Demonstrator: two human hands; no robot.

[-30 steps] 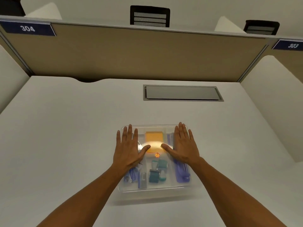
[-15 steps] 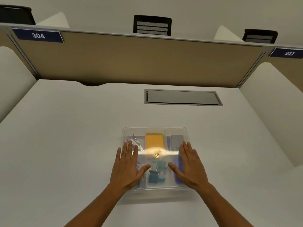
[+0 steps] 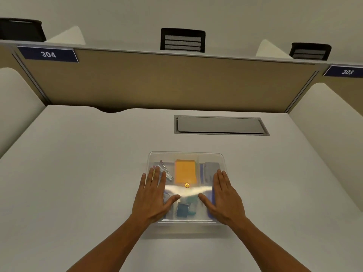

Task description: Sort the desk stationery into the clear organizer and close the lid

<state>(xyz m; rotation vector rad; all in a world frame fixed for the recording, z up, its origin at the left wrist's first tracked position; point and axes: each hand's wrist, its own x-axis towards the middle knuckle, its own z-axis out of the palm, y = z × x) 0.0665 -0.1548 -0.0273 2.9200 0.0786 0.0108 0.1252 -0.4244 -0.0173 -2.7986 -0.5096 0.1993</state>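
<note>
The clear organizer [image 3: 186, 155] sits in the middle of the white desk with its transparent lid on. Through the lid I see an orange pad of sticky notes [image 3: 185, 170], a grey block [image 3: 211, 170], clear clips [image 3: 166, 170] and teal binder clips [image 3: 183, 210]. My left hand [image 3: 154, 197] lies flat on the lid's near left part, fingers straight. My right hand [image 3: 225, 197] lies flat on the near right part, thumb spread inward. Both hands cover parts of the contents.
A grey recessed cable hatch [image 3: 221, 125] is set into the desk [image 3: 78, 173] behind the organizer. A tan partition [image 3: 167, 83] with labels 304 and 303 closes the back. White side panels stand left and right.
Both flat hands have slid back along the lid from its far half toward the near edge, uncovering the orange pad and the far compartments.
</note>
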